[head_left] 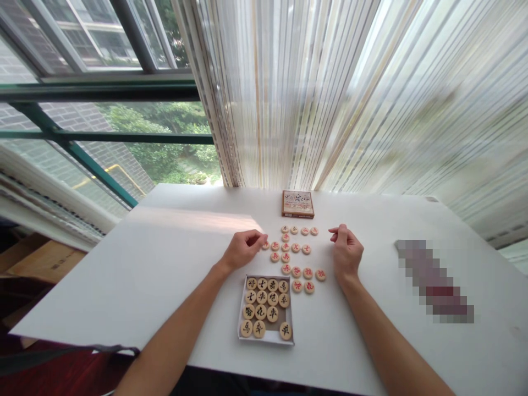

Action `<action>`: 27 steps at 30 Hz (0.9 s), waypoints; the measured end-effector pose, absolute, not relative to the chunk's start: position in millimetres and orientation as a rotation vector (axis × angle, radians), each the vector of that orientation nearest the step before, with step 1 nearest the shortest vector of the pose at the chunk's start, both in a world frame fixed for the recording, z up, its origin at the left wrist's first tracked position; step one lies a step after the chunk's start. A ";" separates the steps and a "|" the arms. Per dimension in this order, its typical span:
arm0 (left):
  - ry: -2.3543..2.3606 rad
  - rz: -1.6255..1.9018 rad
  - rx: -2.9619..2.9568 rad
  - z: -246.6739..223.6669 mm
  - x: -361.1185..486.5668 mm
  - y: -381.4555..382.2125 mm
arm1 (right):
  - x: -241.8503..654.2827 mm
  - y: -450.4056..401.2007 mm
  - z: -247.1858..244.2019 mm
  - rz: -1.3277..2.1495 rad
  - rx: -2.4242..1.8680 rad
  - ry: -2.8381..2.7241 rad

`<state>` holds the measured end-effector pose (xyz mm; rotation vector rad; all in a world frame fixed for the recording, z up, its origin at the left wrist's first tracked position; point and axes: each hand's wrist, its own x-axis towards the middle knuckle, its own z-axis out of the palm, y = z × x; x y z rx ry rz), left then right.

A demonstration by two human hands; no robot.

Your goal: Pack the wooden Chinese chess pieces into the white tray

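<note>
On the white table lie several round wooden Chinese chess pieces with red characters, spread in uneven rows; two at the far end bear black characters. My left hand is at the left end of the middle row, its fingers drawn together on a red-lettered Chinese chess piece that its fingertips partly cover. To the right of the rows my right hand is closed with curled fingers, and no piece shows in it. Nearer to me, a shallow open box holds several black-lettered pieces, with gaps in its bottom rows.
A box lid with printed characters sits beyond the pieces, towards the curtain. A pixelated object lies on the table at the right. Cardboard boxes stand below the table's left edge, and a dark strap crosses its near-left corner.
</note>
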<state>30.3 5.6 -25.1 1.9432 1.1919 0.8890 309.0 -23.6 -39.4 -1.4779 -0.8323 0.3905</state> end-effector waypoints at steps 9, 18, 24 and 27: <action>1.167 0.728 2.109 -4.0 68.6 64.3 | 311.2 -23.9 -40.1 0.390 -1.489 -0.794; 1.167 0.552 2.222 -15.9 89.7 91.0 | 311.4 -23.9 -37.7 0.389 -1.491 -0.820; 1.196 0.607 2.220 -18.5 75.0 90.2 | 310.8 -24.7 -35.3 0.433 -1.490 -0.816; 1.172 0.605 2.224 -18.7 69.7 88.2 | 310.6 -25.1 -34.5 0.439 -1.493 -0.818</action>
